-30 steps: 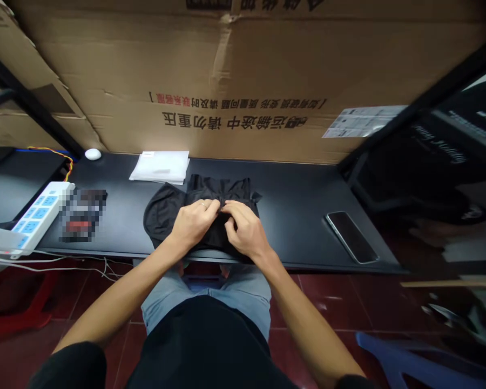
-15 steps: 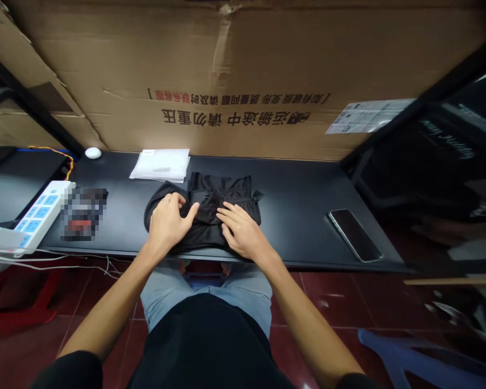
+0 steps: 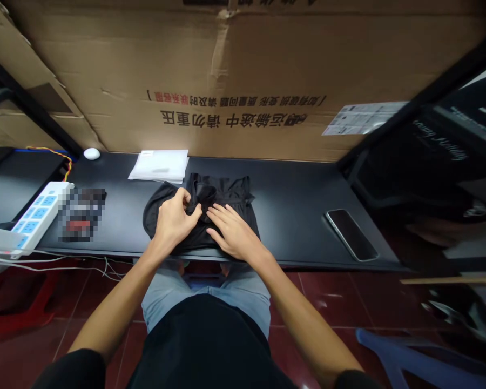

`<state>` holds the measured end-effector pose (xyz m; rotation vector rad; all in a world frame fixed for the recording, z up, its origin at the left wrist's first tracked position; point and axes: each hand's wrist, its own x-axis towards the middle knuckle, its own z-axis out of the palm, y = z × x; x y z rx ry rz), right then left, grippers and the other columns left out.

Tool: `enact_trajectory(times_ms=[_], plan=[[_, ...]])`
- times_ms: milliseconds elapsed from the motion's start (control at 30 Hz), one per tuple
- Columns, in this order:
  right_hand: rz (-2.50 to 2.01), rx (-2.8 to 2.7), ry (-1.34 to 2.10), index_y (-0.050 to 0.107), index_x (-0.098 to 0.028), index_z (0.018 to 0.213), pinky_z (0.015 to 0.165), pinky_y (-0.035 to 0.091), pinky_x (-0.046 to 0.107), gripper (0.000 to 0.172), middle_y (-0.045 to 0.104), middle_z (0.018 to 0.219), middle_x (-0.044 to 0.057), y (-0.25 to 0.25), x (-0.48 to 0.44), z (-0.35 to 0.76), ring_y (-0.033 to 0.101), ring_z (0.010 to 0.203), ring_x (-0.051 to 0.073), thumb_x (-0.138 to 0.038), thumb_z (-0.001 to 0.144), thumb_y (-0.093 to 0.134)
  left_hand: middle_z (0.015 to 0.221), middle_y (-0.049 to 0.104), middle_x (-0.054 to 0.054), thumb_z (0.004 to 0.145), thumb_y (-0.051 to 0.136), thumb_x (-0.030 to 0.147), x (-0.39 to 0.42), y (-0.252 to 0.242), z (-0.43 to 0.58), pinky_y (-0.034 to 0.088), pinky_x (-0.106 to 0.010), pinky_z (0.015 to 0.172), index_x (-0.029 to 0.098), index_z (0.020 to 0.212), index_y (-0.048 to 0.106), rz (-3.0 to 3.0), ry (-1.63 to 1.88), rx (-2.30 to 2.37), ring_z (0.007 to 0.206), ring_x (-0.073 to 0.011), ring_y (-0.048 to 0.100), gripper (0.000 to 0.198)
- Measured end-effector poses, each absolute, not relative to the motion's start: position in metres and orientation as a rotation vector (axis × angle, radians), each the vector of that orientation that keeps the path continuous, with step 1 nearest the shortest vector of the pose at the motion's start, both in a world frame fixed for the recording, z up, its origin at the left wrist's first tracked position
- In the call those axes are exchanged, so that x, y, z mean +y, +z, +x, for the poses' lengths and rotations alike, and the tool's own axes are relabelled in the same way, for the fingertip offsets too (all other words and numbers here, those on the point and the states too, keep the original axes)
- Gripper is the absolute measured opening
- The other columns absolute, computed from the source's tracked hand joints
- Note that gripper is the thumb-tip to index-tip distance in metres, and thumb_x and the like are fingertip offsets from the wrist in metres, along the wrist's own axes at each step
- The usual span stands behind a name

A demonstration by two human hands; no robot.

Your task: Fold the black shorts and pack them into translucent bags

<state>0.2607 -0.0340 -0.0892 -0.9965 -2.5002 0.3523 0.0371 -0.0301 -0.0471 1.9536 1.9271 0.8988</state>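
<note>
A black piece of cloth (image 3: 233, 189), perhaps a garment, lies bunched and partly folded on the dark table in front of me. At its left part, my left hand (image 3: 175, 216) has thumb and fingers closed on a fold of the fabric. My right hand (image 3: 231, 231) rests flat on the cloth's right part, fingers stretched out toward the left hand. A rounded black flap sticks out to the left of my left hand. What kind of garment it is cannot be made out.
White papers or envelopes (image 3: 160, 165) lie behind the cloth. A power strip (image 3: 40, 213) with cables and a blurred-out item (image 3: 82, 215) are to the left. At the right lies a phone (image 3: 351, 235). A large cardboard sheet (image 3: 227, 65) stands along the back edge.
My left hand has moved slightly right and gathered up a fold of the cloth. My right hand has shifted a little left, and its fingers lie flatter.
</note>
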Motion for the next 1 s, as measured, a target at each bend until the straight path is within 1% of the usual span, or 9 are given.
enact_trajectory(times_ms=[133,267,367,433,500,633,767,900,1000], plan=[[-0.911,-2.530,0.370,0.055,-0.013,0.160,0.135,0.036,0.062,0.056,0.059,0.163,0.021,-0.083,-0.032,0.243,0.050,0.158,0.034,-0.039,0.110,0.057,0.101,0.074,-0.005,0.095,0.072,0.033,-0.031,-0.045,0.047,0.052,-0.036,0.080,0.025,0.106,0.060,2.155,1.036,1.906,0.089,-0.0242,0.071,0.019],[-0.819,-2.548,0.319,0.074,-0.016,0.133,0.132,0.040,0.058,0.032,0.075,0.139,0.017,-0.079,-0.029,0.244,0.066,0.137,0.031,-0.031,0.109,0.058,0.113,0.074,-0.009,0.099,0.066,0.021,-0.030,-0.053,0.057,0.056,-0.036,0.089,0.023,0.113,0.065,2.434,0.959,1.771,0.103,-0.0260,0.072,0.014],[-0.851,-2.451,0.254,0.078,-0.023,0.114,0.120,0.051,0.055,0.024,0.081,0.116,0.011,-0.075,-0.027,0.268,0.074,0.113,0.028,-0.024,0.108,0.055,0.117,0.074,-0.011,0.101,0.063,0.016,-0.029,-0.059,0.065,0.057,-0.038,0.095,0.023,0.118,0.067,2.601,0.912,1.629,0.110,-0.0272,0.071,0.019],[-0.927,-2.344,0.218,0.077,-0.024,0.111,0.108,0.057,0.051,0.021,0.082,0.110,0.009,-0.072,-0.025,0.289,0.075,0.104,0.027,-0.022,0.106,0.056,0.119,0.074,-0.011,0.102,0.063,0.016,-0.028,-0.063,0.071,0.058,-0.039,0.098,0.023,0.121,0.068,2.667,0.891,1.561,0.112,-0.0273,0.071,0.020],[-1.001,-2.249,0.199,0.076,-0.024,0.118,0.101,0.060,0.049,0.023,0.080,0.116,0.010,-0.068,-0.023,0.308,0.075,0.105,0.028,-0.021,0.105,0.057,0.119,0.075,-0.011,0.104,0.064,0.018,-0.028,-0.067,0.079,0.058,-0.039,0.098,0.023,0.123,0.068,2.707,0.863,1.517,0.112,-0.0271,0.071,0.020],[-1.066,-2.267,0.219,0.068,-0.027,0.141,0.102,0.061,0.048,0.045,0.068,0.144,0.012,-0.068,-0.019,0.325,0.072,0.116,0.028,-0.013,0.101,0.053,0.117,0.076,-0.012,0.107,0.067,0.035,-0.032,-0.077,0.090,0.059,-0.039,0.097,0.023,0.131,0.067,2.744,0.774,1.411,0.108,-0.0275,0.073,0.026],[-1.075,-2.434,0.191,0.076,-0.025,0.127,0.098,0.058,0.046,0.041,0.071,0.129,0.012,-0.076,-0.014,0.324,0.070,0.111,0.028,-0.006,0.099,0.053,0.109,0.077,-0.011,0.105,0.067,0.059,-0.037,-0.080,0.088,0.058,-0.039,0.096,0.021,0.126,0.068,2.670,0.816,1.345,0.105,-0.0282,0.074,0.044],[-1.074,-2.501,0.145,0.078,-0.023,0.119,0.094,0.054,0.043,0.033,0.072,0.118,0.012,-0.081,-0.011,0.325,0.068,0.106,0.027,-0.008,0.101,0.055,0.114,0.074,-0.015,0.105,0.065,0.059,-0.032,-0.073,0.074,0.057,-0.042,0.094,0.020,0.116,0.068,2.397,0.942,1.721,0.108,-0.0316,0.072,0.041],[-1.057,-2.526,0.126,0.078,-0.022,0.114,0.091,0.052,0.041,0.029,0.073,0.115,0.011,-0.082,-0.009,0.326,0.066,0.103,0.026,-0.009,0.102,0.057,0.108,0.074,-0.016,0.105,0.062,0.059,-0.024,-0.070,0.064,0.056,-0.042,0.086,0.019,0.112,0.069,2.223,0.807,1.926,0.099,-0.0317,0.073,0.040]])
